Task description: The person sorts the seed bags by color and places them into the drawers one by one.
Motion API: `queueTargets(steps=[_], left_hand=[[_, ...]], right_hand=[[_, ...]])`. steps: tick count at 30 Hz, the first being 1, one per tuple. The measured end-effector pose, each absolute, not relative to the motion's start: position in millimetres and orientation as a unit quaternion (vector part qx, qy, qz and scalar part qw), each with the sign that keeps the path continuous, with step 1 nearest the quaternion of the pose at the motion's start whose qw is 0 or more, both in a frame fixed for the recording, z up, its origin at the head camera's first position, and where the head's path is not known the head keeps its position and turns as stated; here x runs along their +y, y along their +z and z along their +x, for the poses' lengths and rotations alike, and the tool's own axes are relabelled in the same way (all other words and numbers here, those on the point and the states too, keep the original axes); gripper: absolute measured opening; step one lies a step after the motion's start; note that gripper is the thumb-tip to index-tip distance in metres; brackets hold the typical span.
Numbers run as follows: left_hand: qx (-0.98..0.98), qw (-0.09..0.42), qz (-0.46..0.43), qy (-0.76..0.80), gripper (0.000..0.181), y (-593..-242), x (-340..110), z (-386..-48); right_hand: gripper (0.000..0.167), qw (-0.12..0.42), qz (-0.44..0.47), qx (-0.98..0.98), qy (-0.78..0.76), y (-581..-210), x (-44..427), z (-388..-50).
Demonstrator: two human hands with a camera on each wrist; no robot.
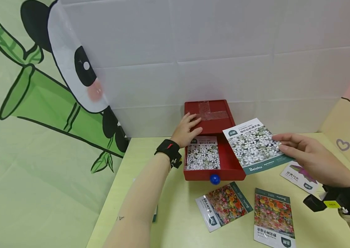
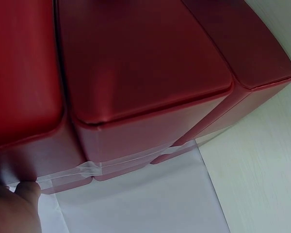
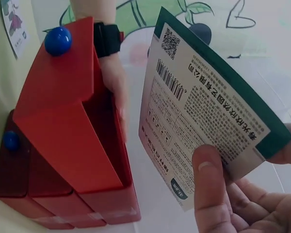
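The person's left forearm is lying nearest the head camera, a black band circling its wrist. The left hand is resting on the top of a red box, its fingers loosely apart. Just nearer than this hand, a white-flower packet is lying in the pulled-out drawer, above a blue knob. Across from it, the right hand is pinching a second white-flower packet, holding it tilted over the drawer's right side. Below the right hand, a purple-flower packet is lying partly hidden on the worktop; two mixed-flower packets are lying nearer the wearer, left of that hand.

In the left wrist view, the box is filling the space above the left hand, whose fingertips are showing beside clear tape.

In the right wrist view, the right thumb is pressing the held packet's printed back, below its barcode. Left of this hand, the drawer is standing out, with the left hand showing behind it.
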State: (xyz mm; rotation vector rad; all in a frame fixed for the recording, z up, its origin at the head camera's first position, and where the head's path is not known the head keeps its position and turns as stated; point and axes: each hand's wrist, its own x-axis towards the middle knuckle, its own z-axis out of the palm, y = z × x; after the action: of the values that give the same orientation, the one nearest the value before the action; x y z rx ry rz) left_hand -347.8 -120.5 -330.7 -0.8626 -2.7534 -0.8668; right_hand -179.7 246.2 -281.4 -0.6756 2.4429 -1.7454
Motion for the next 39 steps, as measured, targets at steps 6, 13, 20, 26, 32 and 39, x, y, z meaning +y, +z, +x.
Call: queueTargets(steps=[6, 13, 20, 26, 32, 39], left_hand=[[-0.912, 0.066, -0.289, -0.284, 0.054, -330, -121, -348], [-0.911, 0.065, -0.293, -0.284, 0.053, -332, -123, -349], [-0.908, 0.066, -0.297, -0.289, 0.053, -333, -124, -349], [-0.907, 0.068, -0.298, -0.290, 0.052, -333, -124, -349], [-0.907, 0.069, -0.295, -0.291, 0.053, -332, -124, -349], [-0.907, 0.071, -0.296, -0.291, 0.053, -331, -123, -345]], right_hand=[[0.039, 0.081, -0.244, 0.775, -0.578, -278, 224, -177], [0.046, 0.124, -0.225, 0.785, -0.565, -279, 193, -178], [0.052, 0.168, -0.221, 0.756, -0.593, -283, 167, -183], [0.057, 0.193, -0.209, 0.738, -0.611, -281, 153, -178], [0.059, 0.186, -0.208, 0.752, -0.597, -288, 148, -183], [0.057, 0.176, -0.218, 0.770, -0.574, -296, 137, -196]])
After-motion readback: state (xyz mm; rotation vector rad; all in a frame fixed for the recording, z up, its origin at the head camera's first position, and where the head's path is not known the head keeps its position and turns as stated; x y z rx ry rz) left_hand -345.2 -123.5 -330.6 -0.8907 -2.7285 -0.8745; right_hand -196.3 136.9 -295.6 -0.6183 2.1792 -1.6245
